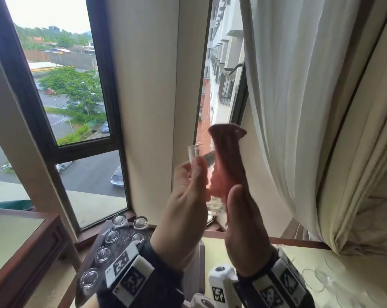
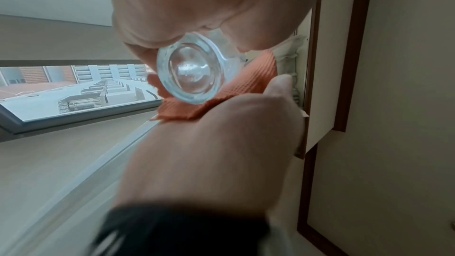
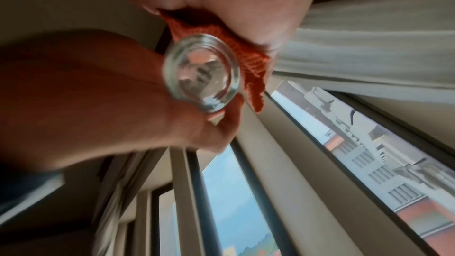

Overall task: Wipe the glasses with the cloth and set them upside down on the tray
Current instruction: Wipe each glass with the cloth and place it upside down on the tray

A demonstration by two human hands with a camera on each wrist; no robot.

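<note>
My left hand (image 1: 189, 174) is raised in front of the window and grips a small clear glass (image 1: 193, 153) around its side. The thick base of the glass (image 2: 191, 71) faces both wrist cameras. My right hand (image 1: 238, 203) holds an orange waffle-weave cloth (image 1: 228, 156) against the right side of the glass, and the cloth's top end sticks up above both hands. In the right wrist view the cloth (image 3: 253, 61) lies between my right hand and the glass (image 3: 202, 73). Much of the glass wall is hidden by fingers and cloth.
A dark tray (image 1: 123, 247) lies low on the left with several glasses upside down on it (image 1: 112, 236). A few clear glasses (image 1: 317, 278) stand on the pale table at the right. A white curtain (image 1: 299, 107) hangs close on the right, window panes ahead.
</note>
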